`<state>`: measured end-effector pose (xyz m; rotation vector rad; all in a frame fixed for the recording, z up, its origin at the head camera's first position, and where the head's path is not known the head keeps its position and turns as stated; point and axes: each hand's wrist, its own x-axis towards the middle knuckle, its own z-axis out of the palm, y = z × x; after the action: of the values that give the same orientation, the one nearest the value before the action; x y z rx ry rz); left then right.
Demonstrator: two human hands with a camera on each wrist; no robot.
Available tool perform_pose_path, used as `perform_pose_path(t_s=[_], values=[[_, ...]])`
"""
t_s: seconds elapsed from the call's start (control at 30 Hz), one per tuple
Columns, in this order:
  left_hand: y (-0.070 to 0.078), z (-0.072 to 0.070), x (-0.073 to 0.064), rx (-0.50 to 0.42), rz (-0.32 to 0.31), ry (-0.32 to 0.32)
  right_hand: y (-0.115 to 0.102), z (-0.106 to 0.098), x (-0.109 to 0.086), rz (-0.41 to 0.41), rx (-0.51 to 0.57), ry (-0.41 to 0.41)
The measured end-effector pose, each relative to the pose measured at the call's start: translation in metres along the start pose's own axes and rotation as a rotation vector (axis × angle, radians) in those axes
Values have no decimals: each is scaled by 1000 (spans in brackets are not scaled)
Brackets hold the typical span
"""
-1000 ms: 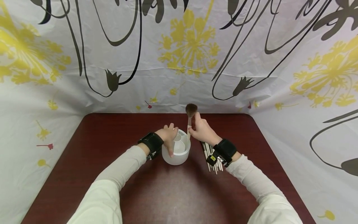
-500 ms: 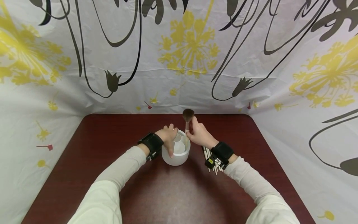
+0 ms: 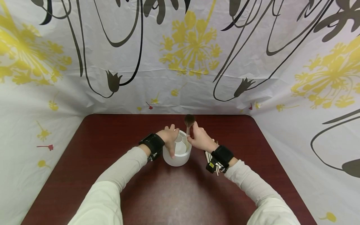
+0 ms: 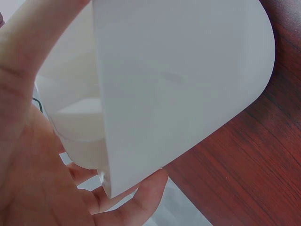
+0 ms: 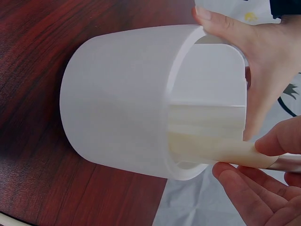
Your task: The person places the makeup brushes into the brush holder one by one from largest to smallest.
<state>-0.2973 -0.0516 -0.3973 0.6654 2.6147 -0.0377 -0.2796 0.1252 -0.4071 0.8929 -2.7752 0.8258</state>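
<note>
A white round brush holder (image 3: 176,160) with inner dividers stands upright on the table in the head view. My left hand (image 3: 167,137) grips its rim from the left; in the left wrist view, fingers (image 4: 149,190) curl against the wall of the holder (image 4: 188,80). My right hand (image 3: 201,139) pinches a makeup brush (image 3: 189,120) by its pale handle, dark bristles up. The right wrist view has the lower handle (image 5: 228,153) inside the holder's mouth, at the wall, with thumb and fingers just above the rim; the handle's bottom end is hidden.
Several more pale-handled brushes (image 3: 208,157) lie on the dark red table (image 3: 112,131) right of the holder, partly hidden under my right wrist. A patterned white sheet (image 3: 157,62) hangs behind the table and along both sides.
My right hand has moved down and slightly left, lowering the brush handle deeper into the holder. The left hand and holder have stayed in place.
</note>
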Motion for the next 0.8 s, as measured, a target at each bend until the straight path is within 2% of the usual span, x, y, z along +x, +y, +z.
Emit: perform_pose_path(t_s=[0.17,0.37,0.57,0.8], values=[[0,1,0,-1,-6,4,1,3,-1,-12,2,-2],[0,1,0,-6,-4,10,4,8,-3,9,3,-28],[0,1,-1,-9,-4,9,6,12,-5,-20,-16,6],[0,2,0,-2,-9,18,7,15,-7,-28,-7,3]])
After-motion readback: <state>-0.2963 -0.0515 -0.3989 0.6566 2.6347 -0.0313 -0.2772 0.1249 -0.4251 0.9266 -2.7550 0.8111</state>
